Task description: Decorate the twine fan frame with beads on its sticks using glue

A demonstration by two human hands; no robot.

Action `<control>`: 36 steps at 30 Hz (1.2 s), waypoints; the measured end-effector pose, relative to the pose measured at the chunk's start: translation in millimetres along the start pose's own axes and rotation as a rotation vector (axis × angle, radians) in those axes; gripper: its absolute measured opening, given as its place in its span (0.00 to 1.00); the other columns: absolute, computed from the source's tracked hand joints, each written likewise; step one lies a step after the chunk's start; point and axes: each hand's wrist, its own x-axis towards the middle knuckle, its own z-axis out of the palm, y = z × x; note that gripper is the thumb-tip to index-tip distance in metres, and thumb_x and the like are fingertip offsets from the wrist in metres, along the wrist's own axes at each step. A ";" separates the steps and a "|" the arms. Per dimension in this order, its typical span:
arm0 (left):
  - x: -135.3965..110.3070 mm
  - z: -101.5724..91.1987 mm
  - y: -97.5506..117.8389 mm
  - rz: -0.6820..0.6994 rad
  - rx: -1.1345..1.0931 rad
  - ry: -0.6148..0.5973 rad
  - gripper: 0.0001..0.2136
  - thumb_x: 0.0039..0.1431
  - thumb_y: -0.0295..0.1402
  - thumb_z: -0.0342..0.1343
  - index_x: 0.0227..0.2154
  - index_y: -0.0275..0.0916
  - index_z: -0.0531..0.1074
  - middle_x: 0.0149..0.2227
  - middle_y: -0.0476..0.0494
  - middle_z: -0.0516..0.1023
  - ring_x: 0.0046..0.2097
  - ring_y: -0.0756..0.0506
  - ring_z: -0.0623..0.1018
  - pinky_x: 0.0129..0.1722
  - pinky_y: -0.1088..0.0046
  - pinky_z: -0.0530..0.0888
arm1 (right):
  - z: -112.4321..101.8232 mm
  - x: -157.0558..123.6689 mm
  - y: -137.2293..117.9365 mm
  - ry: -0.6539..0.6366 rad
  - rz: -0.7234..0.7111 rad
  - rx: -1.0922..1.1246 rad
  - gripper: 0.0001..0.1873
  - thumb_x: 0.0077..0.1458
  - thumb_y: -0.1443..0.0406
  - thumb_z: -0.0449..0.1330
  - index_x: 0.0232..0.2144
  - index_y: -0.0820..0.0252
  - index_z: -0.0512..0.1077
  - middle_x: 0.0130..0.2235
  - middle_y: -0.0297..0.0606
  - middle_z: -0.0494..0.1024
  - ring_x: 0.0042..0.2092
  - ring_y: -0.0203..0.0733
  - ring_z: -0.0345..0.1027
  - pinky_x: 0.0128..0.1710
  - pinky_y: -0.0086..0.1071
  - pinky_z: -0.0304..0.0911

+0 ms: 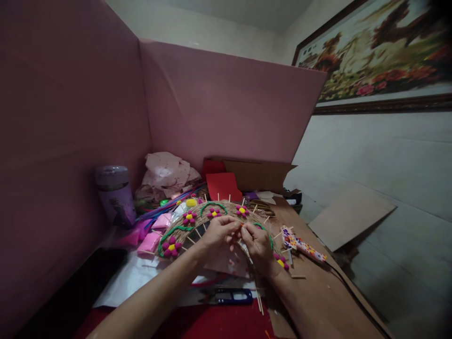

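My left hand (221, 234) and my right hand (257, 243) meet in front of me, fingers pinched together. Between their fingertips is a tiny orange piece (242, 225), too small for me to name. Just beyond the hands lies an arch wound in brown twine (231, 208), with thin wooden sticks jutting from its edges. Magenta flowers (172, 247) with yellow centres and curling green strands (173, 231) decorate it. My hands and forearms hide part of the arch. Nearer to me, blue-handled thread snips (235, 296) rest below the hands.
A flower-patterned glue gun (303, 247) with a black cord lies at right on brown board (318, 287). At left stands a purple tumbler (116, 197), near pink packets (150, 241). Red card (222, 185) and a cardboard piece (257, 176) stand behind, before pink panels (226, 103).
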 end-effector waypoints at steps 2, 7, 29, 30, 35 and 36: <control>0.6 -2.5 3.1 0.037 0.121 -0.034 0.12 0.44 0.36 0.60 0.26 0.30 0.71 0.18 0.49 0.70 0.16 0.55 0.66 0.12 0.81 0.64 | -0.6 0.6 0.4 -0.009 -0.008 -0.020 0.15 0.59 0.62 0.45 0.22 0.59 0.62 0.21 0.30 0.64 0.24 0.33 0.59 0.26 0.26 0.50; 1.0 -6.7 12.1 0.066 0.300 -0.044 0.13 0.43 0.38 0.61 0.26 0.30 0.71 0.18 0.49 0.70 0.16 0.54 0.67 0.15 0.79 0.65 | -3.7 1.9 -0.8 -0.036 -0.024 -0.034 0.16 0.60 0.62 0.43 0.23 0.59 0.60 0.22 0.31 0.63 0.25 0.34 0.58 0.26 0.26 0.50; 0.7 -2.1 9.2 0.089 0.332 0.016 0.10 0.45 0.36 0.57 0.25 0.32 0.71 0.18 0.49 0.70 0.17 0.54 0.67 0.15 0.80 0.65 | -3.8 0.8 -6.6 0.037 -0.044 -0.165 0.10 0.59 0.63 0.48 0.29 0.59 0.66 0.26 0.35 0.72 0.28 0.37 0.65 0.28 0.28 0.53; 0.7 -2.6 9.7 0.097 0.370 0.013 0.09 0.46 0.35 0.56 0.26 0.32 0.71 0.17 0.49 0.70 0.17 0.54 0.67 0.15 0.80 0.65 | -4.0 0.7 -7.0 0.034 -0.053 -0.176 0.10 0.59 0.63 0.48 0.29 0.59 0.66 0.25 0.35 0.72 0.28 0.37 0.64 0.28 0.28 0.53; 2.4 -7.4 8.1 0.160 0.545 0.026 0.06 0.48 0.32 0.54 0.25 0.33 0.72 0.16 0.51 0.68 0.17 0.53 0.67 0.16 0.80 0.62 | -4.8 1.0 -7.2 0.025 -0.119 -0.255 0.10 0.59 0.65 0.47 0.30 0.60 0.67 0.25 0.36 0.72 0.28 0.37 0.65 0.29 0.28 0.53; 3.0 -8.4 7.1 0.167 0.554 0.025 0.06 0.48 0.32 0.53 0.25 0.34 0.72 0.16 0.51 0.68 0.17 0.53 0.67 0.16 0.80 0.62 | -5.0 1.2 -7.1 0.024 -0.124 -0.266 0.10 0.59 0.65 0.47 0.30 0.60 0.67 0.26 0.37 0.72 0.29 0.37 0.66 0.29 0.28 0.53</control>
